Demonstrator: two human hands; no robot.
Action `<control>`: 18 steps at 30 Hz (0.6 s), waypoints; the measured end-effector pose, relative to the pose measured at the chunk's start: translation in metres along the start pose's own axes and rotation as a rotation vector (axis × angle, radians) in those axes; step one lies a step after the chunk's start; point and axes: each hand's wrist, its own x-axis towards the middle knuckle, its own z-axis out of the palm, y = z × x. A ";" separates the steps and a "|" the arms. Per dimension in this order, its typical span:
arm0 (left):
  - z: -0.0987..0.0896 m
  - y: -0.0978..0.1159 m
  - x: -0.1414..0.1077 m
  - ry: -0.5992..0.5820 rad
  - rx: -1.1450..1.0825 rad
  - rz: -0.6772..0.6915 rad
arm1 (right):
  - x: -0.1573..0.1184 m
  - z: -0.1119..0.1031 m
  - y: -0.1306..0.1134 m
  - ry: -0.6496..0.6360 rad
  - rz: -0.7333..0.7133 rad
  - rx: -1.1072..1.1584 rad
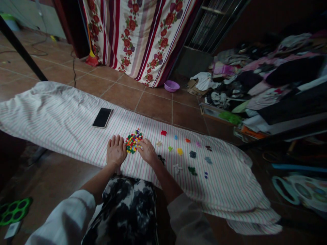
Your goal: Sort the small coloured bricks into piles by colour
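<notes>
A pile of small mixed-colour pieces (133, 142) lies on the striped cloth (76, 115). My left hand (117, 149) rests flat at the pile's left edge, fingers stretched forward, holding nothing. At the pile's right edge is my right hand (146, 149), its thumb and index finger close together over the pieces; what is between them, if anything, is too small to make out. To the right sit several small single-colour groups, among them red (164, 133), yellow (180, 151), dark grey (192, 154), dark green (192, 170) and blue (206, 175). A black group is partly behind my right forearm.
A phone (102, 117) lies on the cloth, left of the pile. Beyond the cloth are a tiled floor, a floral curtain (133, 37) and a purple basin (172, 86). Heaped clothes (255, 75) and other items stand at the right. A green object (15, 211) is at lower left.
</notes>
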 end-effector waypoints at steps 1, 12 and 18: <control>0.000 0.000 0.000 0.001 0.001 0.002 | -0.001 -0.001 0.000 0.000 -0.008 -0.004; -0.001 0.001 0.000 0.004 -0.013 -0.010 | -0.005 -0.001 -0.008 -0.025 -0.091 -0.139; -0.001 0.001 0.000 0.005 -0.010 -0.012 | -0.005 -0.002 -0.008 -0.030 -0.109 -0.137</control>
